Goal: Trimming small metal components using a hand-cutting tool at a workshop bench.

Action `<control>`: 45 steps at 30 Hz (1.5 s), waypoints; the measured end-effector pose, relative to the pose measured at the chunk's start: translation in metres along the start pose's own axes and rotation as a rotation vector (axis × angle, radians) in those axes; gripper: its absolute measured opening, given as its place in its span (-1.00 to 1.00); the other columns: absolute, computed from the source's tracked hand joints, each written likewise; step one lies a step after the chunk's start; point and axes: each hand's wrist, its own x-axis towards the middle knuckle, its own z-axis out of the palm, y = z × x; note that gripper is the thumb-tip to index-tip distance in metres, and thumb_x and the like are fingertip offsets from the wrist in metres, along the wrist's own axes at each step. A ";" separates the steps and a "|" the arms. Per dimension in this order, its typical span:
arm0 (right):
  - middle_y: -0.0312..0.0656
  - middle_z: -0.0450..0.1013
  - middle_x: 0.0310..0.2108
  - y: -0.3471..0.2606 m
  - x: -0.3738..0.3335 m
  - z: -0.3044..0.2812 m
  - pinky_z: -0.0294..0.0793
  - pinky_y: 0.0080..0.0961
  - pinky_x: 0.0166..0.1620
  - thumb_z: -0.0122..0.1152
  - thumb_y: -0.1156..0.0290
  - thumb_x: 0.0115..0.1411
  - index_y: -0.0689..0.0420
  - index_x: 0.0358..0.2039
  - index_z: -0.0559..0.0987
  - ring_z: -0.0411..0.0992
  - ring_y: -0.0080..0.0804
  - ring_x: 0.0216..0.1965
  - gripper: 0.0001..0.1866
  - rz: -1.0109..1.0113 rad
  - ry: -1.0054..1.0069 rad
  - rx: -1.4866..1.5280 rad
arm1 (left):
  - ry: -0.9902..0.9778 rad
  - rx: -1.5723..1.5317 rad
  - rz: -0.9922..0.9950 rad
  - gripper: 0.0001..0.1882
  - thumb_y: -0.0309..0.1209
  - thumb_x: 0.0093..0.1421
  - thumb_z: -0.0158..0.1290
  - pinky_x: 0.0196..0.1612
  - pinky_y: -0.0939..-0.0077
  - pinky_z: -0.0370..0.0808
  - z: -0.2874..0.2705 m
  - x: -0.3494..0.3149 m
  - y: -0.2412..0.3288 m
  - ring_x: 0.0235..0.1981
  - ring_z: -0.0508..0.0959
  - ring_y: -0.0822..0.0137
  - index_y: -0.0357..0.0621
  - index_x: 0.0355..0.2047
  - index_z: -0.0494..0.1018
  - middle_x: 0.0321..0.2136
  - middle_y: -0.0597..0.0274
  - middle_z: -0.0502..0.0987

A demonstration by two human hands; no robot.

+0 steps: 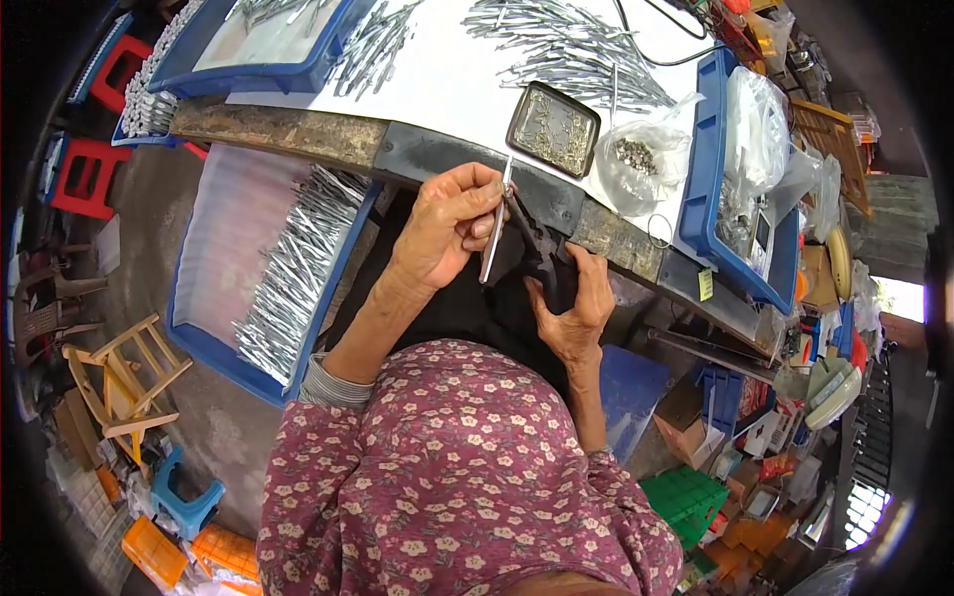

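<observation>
My left hand (452,223) pinches a thin silvery metal rod (493,238), which stands nearly upright between thumb and fingers. My right hand (579,308) is wrapped round the handles of a black plier-like hand tool (545,256). The tool's narrow head touches or lies just beside the rod near my left fingertips; which one, I cannot tell. Just beyond on the table, a dark rectangular tray (554,129) holds many tiny brass-coloured parts. To its right, a clear plastic bag (646,189) lies open with small metal pieces inside.
Piles of silvery rods (566,45) cover the white tabletop (447,99). A blue bin (702,209) with plastic bags stands at the right. Below the table on the left sits a blue crate (184,343) of rods. A wooden chair (124,382) and blue stool (184,492) are further left.
</observation>
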 end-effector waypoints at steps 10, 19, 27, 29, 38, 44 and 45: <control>-0.09 0.27 -0.49 -0.002 -0.005 0.003 0.30 -0.50 -0.45 0.33 0.48 -0.23 0.25 -0.24 0.37 0.31 -0.27 -0.53 -0.52 0.187 -0.096 0.207 | 0.077 0.111 0.164 -0.89 -0.45 0.15 0.00 -0.66 0.83 0.13 0.017 0.000 -0.012 -0.67 0.24 0.66 -0.22 -0.41 0.32 -0.65 0.43 0.29; -0.40 0.22 -0.60 -0.017 -0.003 -0.012 0.06 -0.69 -0.50 0.23 0.26 -0.24 0.24 -0.41 0.43 0.13 -0.67 -0.57 -0.61 0.731 -0.331 0.965 | 0.096 1.304 1.144 -0.87 -0.64 0.06 -0.05 -0.57 0.48 0.36 0.017 0.015 -0.019 -0.57 0.42 0.19 -0.27 -0.36 0.28 -0.53 0.11 0.34; -0.28 0.27 -0.57 -0.015 -0.010 -0.014 0.08 -0.72 -0.60 0.24 0.27 -0.18 0.36 -0.26 0.38 0.15 -0.64 -0.65 -0.49 1.035 -0.435 1.441 | -0.260 1.601 1.119 -0.86 -0.61 -0.09 -0.04 -0.54 0.38 0.34 0.006 0.021 0.002 -0.57 0.37 0.15 -0.28 -0.50 0.23 -0.56 0.09 0.28; -0.30 0.27 -0.52 -0.023 -0.006 -0.006 0.12 -0.72 -0.54 0.20 0.27 -0.10 0.31 -0.24 0.38 0.17 -0.64 -0.59 -0.54 1.036 -0.437 1.501 | -0.096 1.601 0.991 -0.84 -0.66 -0.09 -0.02 -0.50 0.33 0.32 0.007 0.020 0.008 -0.58 0.37 0.12 -0.30 -0.45 0.29 -0.52 0.09 0.35; -0.30 0.29 -0.54 -0.016 -0.018 0.007 0.15 -0.67 -0.54 0.18 0.21 -0.07 0.30 -0.24 0.39 0.20 -0.61 -0.59 -0.53 0.981 -0.570 1.315 | 0.622 2.078 0.847 -0.90 -0.58 0.02 -0.17 -0.52 0.23 0.47 -0.019 0.101 0.101 -0.48 0.49 -0.01 -0.30 -0.41 0.23 -0.47 -0.13 0.41; -0.35 0.22 -0.56 -0.015 -0.025 0.006 0.12 -0.66 -0.52 0.18 0.25 -0.01 0.28 -0.29 0.40 0.16 -0.65 -0.57 -0.62 0.921 -0.581 1.295 | 0.863 2.374 0.606 -0.72 -0.48 0.05 -0.13 -0.23 0.33 0.39 -0.061 0.141 0.118 -0.22 0.39 0.08 -0.43 -0.25 0.33 -0.26 -0.16 0.39; -0.35 0.22 -0.57 -0.014 -0.026 0.006 0.12 -0.66 -0.52 0.18 0.24 0.00 0.29 -0.29 0.40 0.16 -0.65 -0.58 -0.62 0.919 -0.588 1.278 | 0.855 2.375 0.564 -0.71 -0.49 0.05 -0.13 -0.22 0.33 0.39 -0.064 0.144 0.116 -0.21 0.39 0.07 -0.45 -0.24 0.34 -0.25 -0.18 0.39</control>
